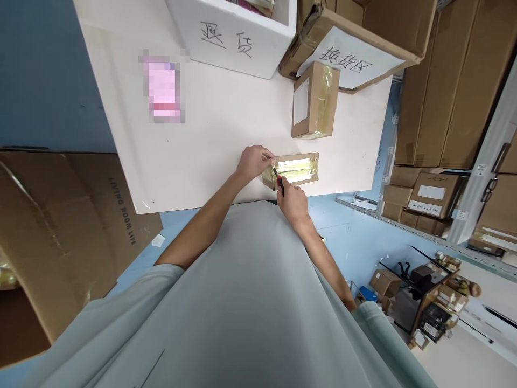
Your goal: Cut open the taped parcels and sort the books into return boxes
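A small, flat cardboard box (298, 168) lies near the front edge of the table, its top covered with shiny yellowish tape. My left hand (253, 163) grips the box's left end, fingers bent and thumb close to the tape. In my right hand (293, 203) is a red and black utility knife (279, 180), its tip pointing up and left at the taped left end of the box. The blade's tip is close to my left fingers; I cannot tell how deep it sits in the tape.
A taller taped carton (315, 101) stands just behind. At the back are a white foam box (238, 40) and an open carton (351, 54) with handwritten labels. A blurred pink item (163, 89) lies left on the white table (202, 134). Shelves with cartons (432, 194) stand right.
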`<state>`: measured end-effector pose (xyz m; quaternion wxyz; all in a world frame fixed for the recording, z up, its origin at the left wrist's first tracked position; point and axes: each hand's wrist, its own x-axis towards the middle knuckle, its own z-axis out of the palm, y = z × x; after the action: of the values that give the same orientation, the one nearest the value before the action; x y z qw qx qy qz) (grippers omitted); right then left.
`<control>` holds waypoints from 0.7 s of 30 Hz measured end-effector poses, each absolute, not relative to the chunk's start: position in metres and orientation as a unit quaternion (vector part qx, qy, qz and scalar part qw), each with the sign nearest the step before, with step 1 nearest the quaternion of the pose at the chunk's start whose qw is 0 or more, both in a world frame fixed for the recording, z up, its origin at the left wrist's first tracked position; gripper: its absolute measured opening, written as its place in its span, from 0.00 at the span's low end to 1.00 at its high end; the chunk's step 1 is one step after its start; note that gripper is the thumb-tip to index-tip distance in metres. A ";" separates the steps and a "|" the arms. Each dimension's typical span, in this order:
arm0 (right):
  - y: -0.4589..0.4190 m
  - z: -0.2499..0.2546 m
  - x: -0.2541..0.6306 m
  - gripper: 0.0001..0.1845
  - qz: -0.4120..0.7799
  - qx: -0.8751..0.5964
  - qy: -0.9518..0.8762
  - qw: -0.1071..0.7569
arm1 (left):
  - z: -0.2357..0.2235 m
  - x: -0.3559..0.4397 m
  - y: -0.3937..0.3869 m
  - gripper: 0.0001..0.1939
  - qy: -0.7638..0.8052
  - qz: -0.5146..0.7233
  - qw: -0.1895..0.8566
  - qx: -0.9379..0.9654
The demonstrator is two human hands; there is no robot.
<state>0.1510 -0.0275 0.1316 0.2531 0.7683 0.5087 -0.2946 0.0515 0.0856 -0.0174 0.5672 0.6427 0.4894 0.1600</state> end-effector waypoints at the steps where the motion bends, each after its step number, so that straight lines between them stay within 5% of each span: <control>1: -0.026 0.130 0.147 0.27 -0.289 0.771 0.503 0.261 | -0.016 0.052 0.085 0.05 0.493 0.160 0.566 0.641; 21: -0.053 0.116 0.133 0.29 -0.297 0.784 0.473 0.271 | -0.020 0.070 0.062 0.05 0.540 0.184 0.505 0.648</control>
<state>0.1333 -0.0526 0.1155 0.2708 0.7841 0.4732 -0.2965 0.0702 0.0622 -0.0205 0.5045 0.6483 0.5398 0.1837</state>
